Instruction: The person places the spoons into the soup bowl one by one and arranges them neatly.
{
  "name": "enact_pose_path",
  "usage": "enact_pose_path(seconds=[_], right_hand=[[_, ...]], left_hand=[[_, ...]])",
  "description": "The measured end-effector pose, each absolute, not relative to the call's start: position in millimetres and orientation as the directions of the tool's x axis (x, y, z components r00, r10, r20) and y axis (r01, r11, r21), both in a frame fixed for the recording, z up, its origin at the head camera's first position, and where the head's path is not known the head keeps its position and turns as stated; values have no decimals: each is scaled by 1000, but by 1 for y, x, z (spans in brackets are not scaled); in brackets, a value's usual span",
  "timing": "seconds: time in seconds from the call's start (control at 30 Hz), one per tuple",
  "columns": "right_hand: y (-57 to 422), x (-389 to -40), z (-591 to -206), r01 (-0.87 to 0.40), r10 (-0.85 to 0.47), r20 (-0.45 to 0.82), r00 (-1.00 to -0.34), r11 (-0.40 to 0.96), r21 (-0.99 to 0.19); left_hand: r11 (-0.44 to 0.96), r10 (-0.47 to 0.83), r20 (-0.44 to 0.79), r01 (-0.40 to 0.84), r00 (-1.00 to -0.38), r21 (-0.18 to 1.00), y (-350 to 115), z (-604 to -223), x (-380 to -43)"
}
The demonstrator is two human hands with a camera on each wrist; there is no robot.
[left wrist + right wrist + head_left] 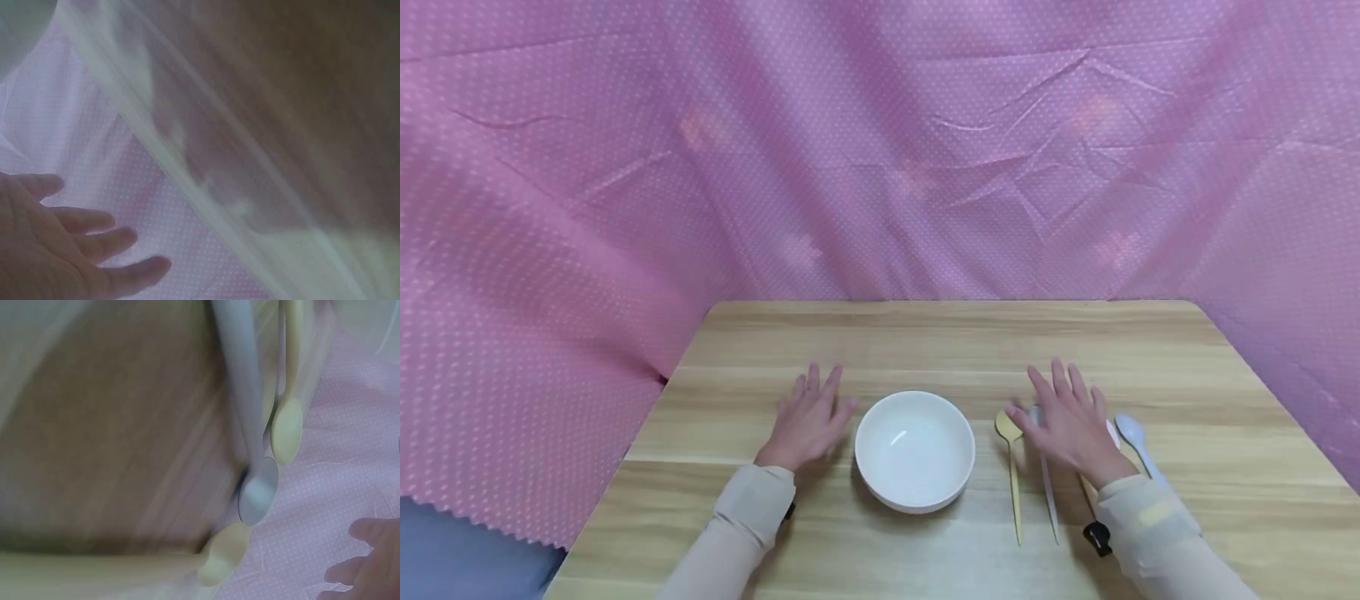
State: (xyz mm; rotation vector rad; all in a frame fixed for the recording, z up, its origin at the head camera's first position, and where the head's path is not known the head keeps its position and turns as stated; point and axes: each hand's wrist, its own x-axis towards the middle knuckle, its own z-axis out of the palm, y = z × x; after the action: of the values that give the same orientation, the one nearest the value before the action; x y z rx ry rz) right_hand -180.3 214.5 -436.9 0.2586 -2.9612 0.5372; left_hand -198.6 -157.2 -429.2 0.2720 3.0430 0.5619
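Flanking a white bowl [914,452]: left hand [806,427] and right hand [1070,425], both released, fingers spread.
Head view: the bowl stands upright on a wooden table [925,342], just beside the left hand; a gold spoon [1008,427] and a pale blue spoon [1131,431] lie either side of the right hand. Left wrist view: extended fingers before pink dotted cloth [81,131]. Right wrist view: three spoons [259,490], bowl ends near the fingertips [362,528].

Just one white bowl [915,452] on one bench [880,342]. Right of the bowl I'm counting at least four spoons [1007,427], partly covered so no exact number, sorry.
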Motion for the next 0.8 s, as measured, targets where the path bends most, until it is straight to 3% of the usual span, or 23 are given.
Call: enact_pose_path(seconds=[0.47, 0.8], right_hand=[[212, -168, -446, -151, -126, 87, -988, 898, -413], [202, -164, -447, -166, -155, 59, -986, 907, -386]], left_hand=[[810, 235, -92, 143, -968, 569, -166, -437, -185], [611, 267, -74, 110, -961, 784, -168, -440, -179]])
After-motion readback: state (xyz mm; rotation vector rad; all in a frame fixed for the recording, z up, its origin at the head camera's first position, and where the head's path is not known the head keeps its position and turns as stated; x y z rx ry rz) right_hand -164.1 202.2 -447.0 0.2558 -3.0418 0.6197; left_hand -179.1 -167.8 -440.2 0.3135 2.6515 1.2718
